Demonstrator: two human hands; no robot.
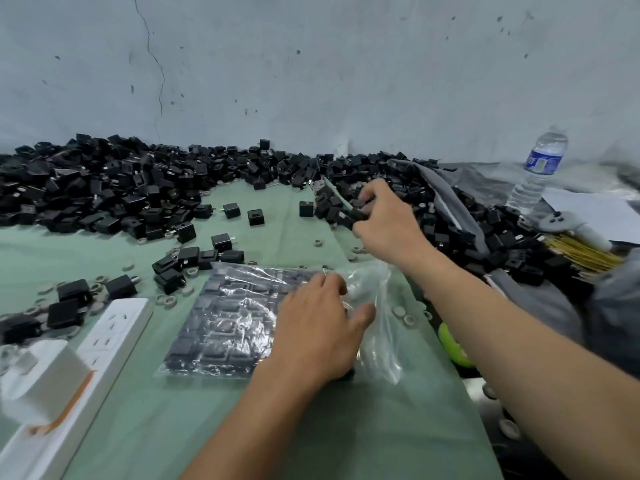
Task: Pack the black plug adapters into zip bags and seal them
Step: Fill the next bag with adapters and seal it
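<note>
Right hand (pixel 384 220) grips small hard black adapters (pixel 357 214), likely light; left hand (pixel 317 327) rests loose-fingered on floppy, slippery-looking zip bag (pixel 221 327), best held at its mouth.

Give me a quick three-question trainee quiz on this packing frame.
1. True or false: the left hand rests on the zip bag, which already holds adapters.
2. What does the right hand grip? A) a pen B) black plug adapters C) a cap
3. Fill in: a white ___ lies left of the bag.
Key: 1 true; 2 B; 3 power strip.
</note>
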